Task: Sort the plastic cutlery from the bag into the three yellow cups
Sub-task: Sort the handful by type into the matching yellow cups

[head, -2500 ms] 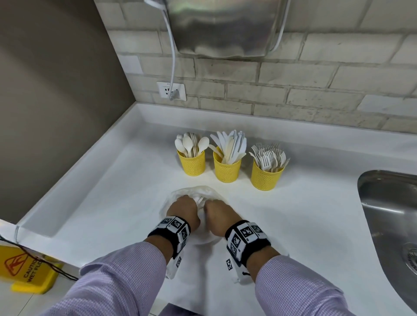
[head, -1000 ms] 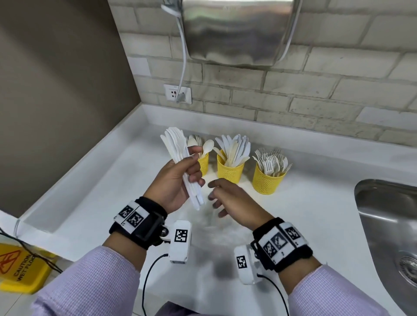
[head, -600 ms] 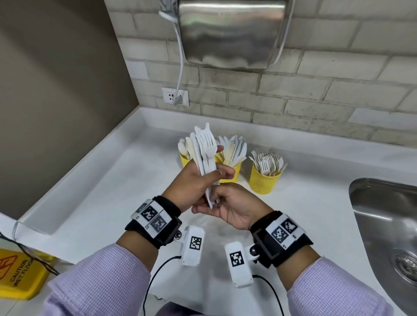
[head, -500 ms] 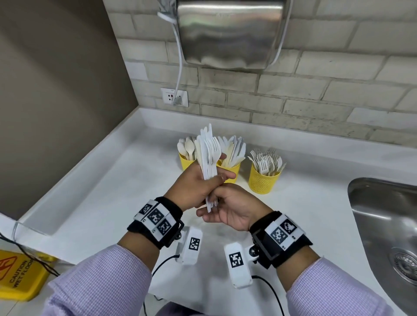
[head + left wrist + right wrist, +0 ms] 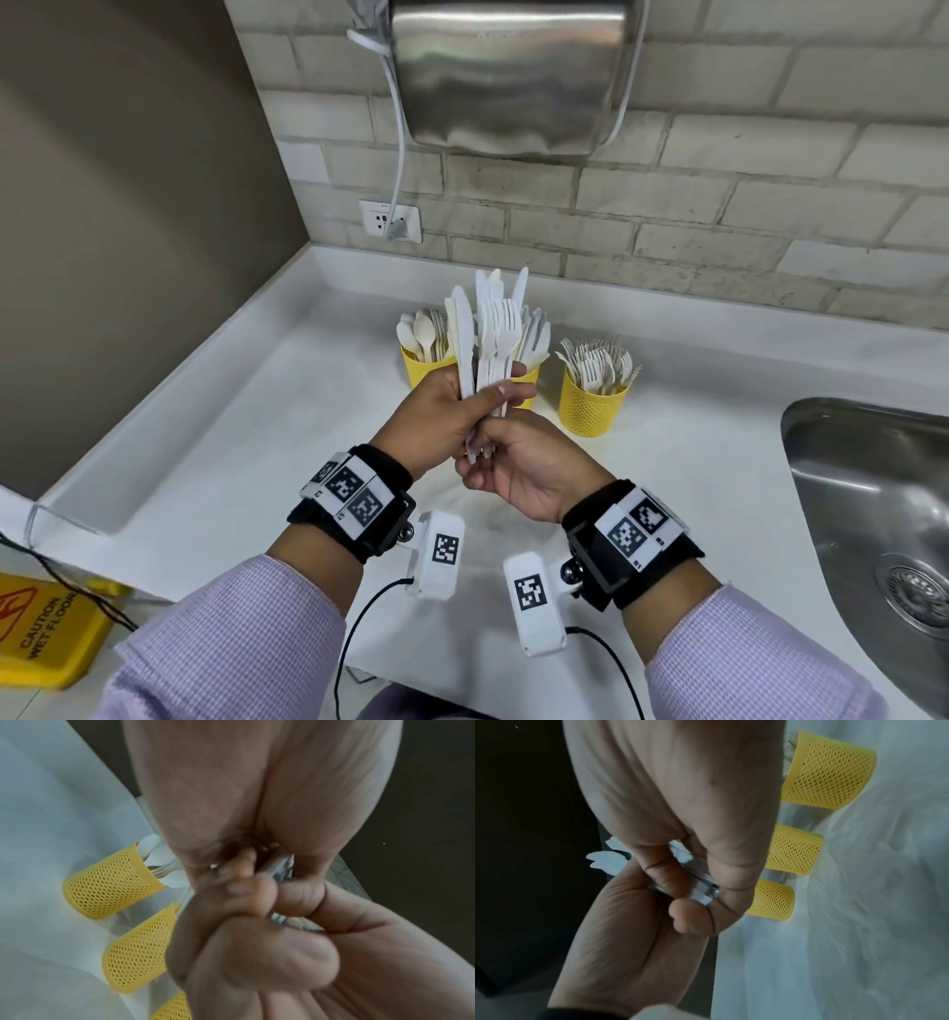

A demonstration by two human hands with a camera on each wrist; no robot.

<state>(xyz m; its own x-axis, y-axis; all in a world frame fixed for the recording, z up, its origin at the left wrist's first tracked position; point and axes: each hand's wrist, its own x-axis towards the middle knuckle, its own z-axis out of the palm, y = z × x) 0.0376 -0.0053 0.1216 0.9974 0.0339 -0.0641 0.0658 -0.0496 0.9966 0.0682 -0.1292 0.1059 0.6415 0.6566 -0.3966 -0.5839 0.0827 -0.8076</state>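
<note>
My left hand [image 5: 462,406] grips a bundle of white plastic knives and forks [image 5: 488,334] upright above the counter, in front of the cups. My right hand [image 5: 488,449] sits just under it and pinches the handle ends [image 5: 700,888] of the bundle. Three yellow mesh cups stand in a row behind: the left cup [image 5: 423,367] holds spoons, the middle cup [image 5: 529,383], mostly hidden by the bundle, holds knives, and the right cup [image 5: 593,408] holds forks. The clear plastic bag [image 5: 859,902] lies crumpled on the counter below my hands.
A steel sink [image 5: 873,514] is set into the white counter [image 5: 257,452] at the right. A metal hand dryer [image 5: 508,77] hangs on the brick wall, its cord running to a socket [image 5: 390,221]. A yellow wet-floor sign [image 5: 41,627] stands at the lower left.
Both hands left the bag on the counter; the left lifted a cutlery bundle upright. The right hand came in under it and took the handle ends. Little has moved in the last half second.
</note>
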